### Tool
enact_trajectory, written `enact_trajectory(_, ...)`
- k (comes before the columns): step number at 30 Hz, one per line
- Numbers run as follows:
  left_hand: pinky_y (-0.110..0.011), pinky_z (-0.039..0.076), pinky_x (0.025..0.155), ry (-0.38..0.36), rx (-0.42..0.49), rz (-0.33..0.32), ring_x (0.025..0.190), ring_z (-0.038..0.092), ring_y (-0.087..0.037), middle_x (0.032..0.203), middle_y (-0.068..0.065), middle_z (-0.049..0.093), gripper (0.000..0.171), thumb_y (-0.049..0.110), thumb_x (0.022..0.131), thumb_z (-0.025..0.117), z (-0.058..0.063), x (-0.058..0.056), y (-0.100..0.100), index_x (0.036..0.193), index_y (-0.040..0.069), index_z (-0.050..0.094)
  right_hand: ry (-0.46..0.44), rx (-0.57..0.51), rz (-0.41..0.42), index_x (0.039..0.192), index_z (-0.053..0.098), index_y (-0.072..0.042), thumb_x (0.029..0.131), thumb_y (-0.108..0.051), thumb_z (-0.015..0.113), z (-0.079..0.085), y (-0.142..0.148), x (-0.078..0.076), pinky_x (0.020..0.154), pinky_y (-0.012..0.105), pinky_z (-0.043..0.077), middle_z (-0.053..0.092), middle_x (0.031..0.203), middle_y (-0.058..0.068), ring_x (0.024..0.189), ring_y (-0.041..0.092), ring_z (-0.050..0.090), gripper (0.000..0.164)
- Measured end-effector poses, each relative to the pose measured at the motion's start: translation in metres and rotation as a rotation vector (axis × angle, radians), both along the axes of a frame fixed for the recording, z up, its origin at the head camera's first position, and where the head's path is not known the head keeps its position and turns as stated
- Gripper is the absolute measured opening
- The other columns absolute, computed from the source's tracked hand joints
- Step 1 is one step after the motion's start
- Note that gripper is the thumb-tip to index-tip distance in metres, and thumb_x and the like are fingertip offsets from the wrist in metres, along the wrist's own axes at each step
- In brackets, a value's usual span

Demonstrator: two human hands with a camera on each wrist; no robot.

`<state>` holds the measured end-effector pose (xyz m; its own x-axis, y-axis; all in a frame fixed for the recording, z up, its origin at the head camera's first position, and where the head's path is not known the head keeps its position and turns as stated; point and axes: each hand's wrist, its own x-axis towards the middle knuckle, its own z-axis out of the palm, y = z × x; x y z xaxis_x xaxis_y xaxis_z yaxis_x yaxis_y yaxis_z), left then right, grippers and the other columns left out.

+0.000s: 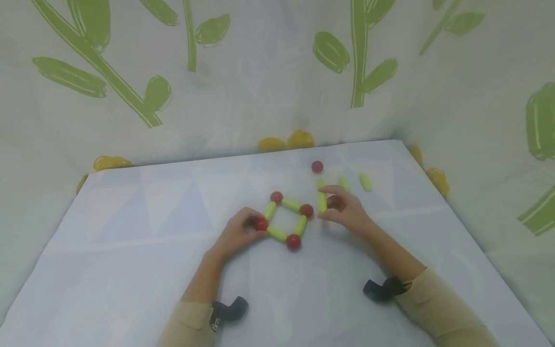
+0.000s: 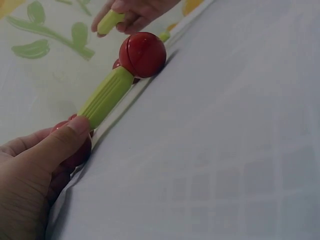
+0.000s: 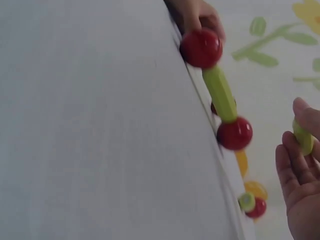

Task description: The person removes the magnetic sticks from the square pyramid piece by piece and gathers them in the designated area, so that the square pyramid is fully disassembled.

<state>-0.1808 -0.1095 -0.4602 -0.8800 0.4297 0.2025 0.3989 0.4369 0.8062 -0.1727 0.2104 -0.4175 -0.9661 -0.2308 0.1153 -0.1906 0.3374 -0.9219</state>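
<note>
On the table, four-sided frame of red balls and yellow-green rods lies flat, with a ball at each corner. My left hand (image 1: 235, 235) grips its left corner ball (image 1: 261, 224), thumb at the near side. From there a ridged rod (image 2: 106, 97) runs to the front ball (image 2: 143, 55) in the left wrist view. To the right of the frame, my right hand (image 1: 349, 211) pinches a loose yellow-green rod (image 1: 322, 202) between thumb and fingers. It stands apart from the frame's right ball (image 1: 306, 210).
Beyond the right hand lie a loose red ball (image 1: 317, 166) and more rods, one (image 1: 365, 181) farthest right. A yellow-green end (image 1: 320, 183) shows just past the fingertips. A patterned cloth (image 1: 243, 96) hangs behind the white table (image 1: 130, 279).
</note>
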Motion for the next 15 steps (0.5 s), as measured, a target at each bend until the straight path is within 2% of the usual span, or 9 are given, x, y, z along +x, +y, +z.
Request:
enact_trajectory(5,-0.031,0.051,0.085,-0.003,0.005,-0.007,0.096,0.056,-0.007,0.098,0.011,0.058,0.037,0.018,0.075,0.079,-0.001,0.000,0.000,0.107,0.022,0.060,0.064,0.023,-0.032,0.131,0.051,-0.005,0.077,-0.005,0.076,0.002,0.026,-0.006,0.081,0.013,0.048,0.053,0.124,0.011,0.092,0.002,0.059,0.059)
enact_trajectory(9,-0.030,0.050,0.085,0.008,0.008,-0.009,0.096,0.056,-0.008,0.099,0.010,0.058,0.038,0.019,0.075,0.079,-0.001,-0.001,0.000,0.107,0.022,0.060,0.062,0.054,-0.083,0.132,0.049,-0.006,0.079,-0.008,0.075,0.004,0.046,-0.009,0.079,0.011,0.047,0.053,0.124,0.006,0.093,-0.005,0.059,0.059)
enact_trajectory(15,-0.030,0.050,0.086,0.012,0.003,-0.007,0.097,0.056,-0.007,0.100,0.011,0.058,0.038,0.021,0.075,0.079,-0.001,0.000,0.000,0.108,0.022,0.060,0.087,0.100,-0.153,0.133,0.049,-0.007,0.081,-0.011,0.074,0.006,0.079,-0.013,0.079,0.011,0.048,0.052,0.128,0.004,0.094,-0.005,0.058,0.058)
